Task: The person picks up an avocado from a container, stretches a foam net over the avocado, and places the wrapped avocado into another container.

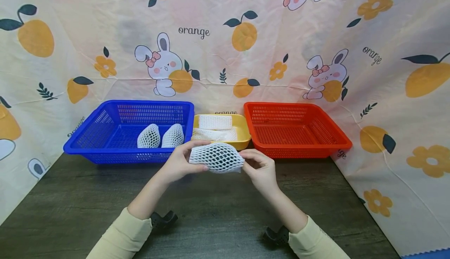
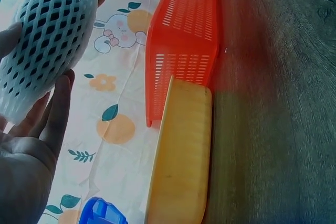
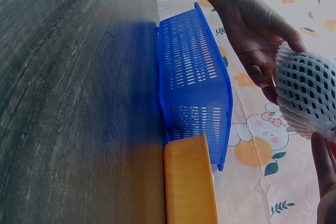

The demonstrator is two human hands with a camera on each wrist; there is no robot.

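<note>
Between both hands, a white foam fruit net is held lengthwise above the table, bulging in the middle, with dark showing through its mesh; what is inside cannot be told. My left hand grips its left end, thumb below and fingers behind. At the right end, my right hand pinches the net's edge between thumb and fingers. The left wrist view shows the bulging net close up with the left hand round it. In the right wrist view, the net is partly cut off at the frame edge.
A blue basket at the back left holds two bulging white foam nets. Flat foam nets lie in a yellow tray in the middle. A red basket stands at the back right, before a printed cloth.
</note>
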